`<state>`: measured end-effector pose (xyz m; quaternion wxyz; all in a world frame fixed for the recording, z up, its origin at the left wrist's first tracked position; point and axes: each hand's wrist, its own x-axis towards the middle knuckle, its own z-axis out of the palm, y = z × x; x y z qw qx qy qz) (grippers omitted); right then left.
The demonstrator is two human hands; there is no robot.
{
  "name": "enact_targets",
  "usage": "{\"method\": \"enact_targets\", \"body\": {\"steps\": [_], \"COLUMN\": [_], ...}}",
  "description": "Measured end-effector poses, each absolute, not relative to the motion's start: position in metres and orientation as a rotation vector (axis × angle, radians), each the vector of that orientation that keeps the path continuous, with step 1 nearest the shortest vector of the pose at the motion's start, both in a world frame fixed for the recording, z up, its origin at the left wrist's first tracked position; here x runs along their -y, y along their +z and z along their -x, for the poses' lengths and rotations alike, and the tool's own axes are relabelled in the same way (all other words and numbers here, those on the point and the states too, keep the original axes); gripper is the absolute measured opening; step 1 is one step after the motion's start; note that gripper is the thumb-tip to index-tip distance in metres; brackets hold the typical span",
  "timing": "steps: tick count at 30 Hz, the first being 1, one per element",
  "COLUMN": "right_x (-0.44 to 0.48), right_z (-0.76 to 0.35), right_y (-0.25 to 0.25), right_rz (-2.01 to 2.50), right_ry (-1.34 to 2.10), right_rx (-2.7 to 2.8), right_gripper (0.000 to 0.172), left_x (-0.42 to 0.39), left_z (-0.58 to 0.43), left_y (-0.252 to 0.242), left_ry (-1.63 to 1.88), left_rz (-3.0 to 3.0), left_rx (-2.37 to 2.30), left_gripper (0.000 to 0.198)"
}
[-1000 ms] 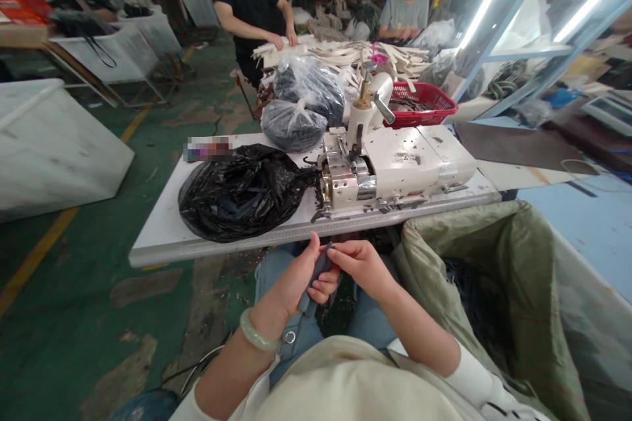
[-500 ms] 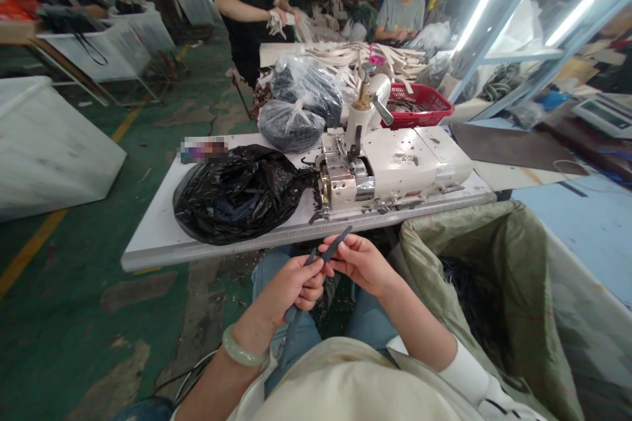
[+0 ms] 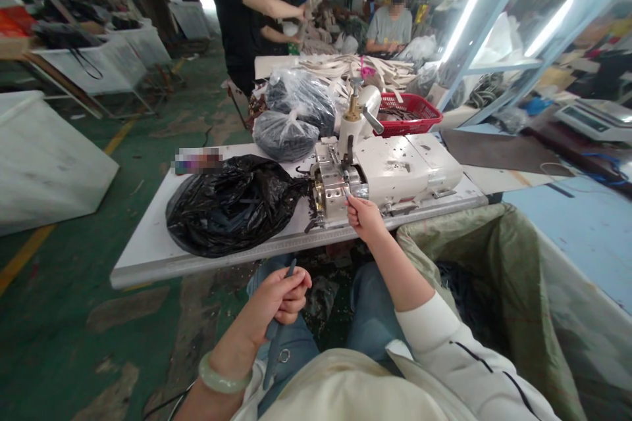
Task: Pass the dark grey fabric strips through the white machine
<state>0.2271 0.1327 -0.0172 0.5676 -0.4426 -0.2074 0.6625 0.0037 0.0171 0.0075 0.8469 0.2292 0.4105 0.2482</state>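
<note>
My left hand [image 3: 287, 296] is closed above my lap, around dark grey strips [image 3: 273, 358]; one strip's end sticks up past the thumb. My right hand [image 3: 365, 218] is at the front of a cream skiving machine [image 3: 409, 168], with thumb and finger pinched on a dark strip. Only a small tip of that strip [image 3: 347, 197] shows, against the machine's metal head [image 3: 336, 187]; the fingers hide the rest. Left of the machine, a black plastic bag [image 3: 232, 210] lies open on the white tabletop [image 3: 141, 253] with dark pieces inside.
Clear bags of dark pieces [image 3: 286, 135] and a red basket [image 3: 409, 115] stand behind the machine. An open green sack [image 3: 518, 263] with dark strips is at my right. Two people work beyond, near pale strips [image 3: 385, 69]. A white bin [image 3: 54, 164] stands left.
My right hand has left my left hand and moved forward to the machine head, taking a strip along. My left hand has drawn back slightly, toward the lower left, still gripping strips.
</note>
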Motion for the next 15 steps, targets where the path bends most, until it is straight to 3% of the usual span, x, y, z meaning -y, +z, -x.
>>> {"method": "enact_targets", "body": {"steps": [9,15], "right_x": [-0.175,-0.154], "right_z": [-0.228,-0.269], "right_y": [-0.016,-0.018], "right_rz": [1.151,1.231], "right_ry": [1.473,1.065], "right_rx": [0.424,0.392], "right_gripper": [0.030,0.031], "left_x": [-0.014,-0.020], "left_z": [0.007,0.006], "left_y": [0.008,0.006], "left_ry": [0.561,0.561], "left_rz": [-0.429,-0.332], "left_rx": [-0.945,-0.861], "left_gripper": [0.030,0.033]}}
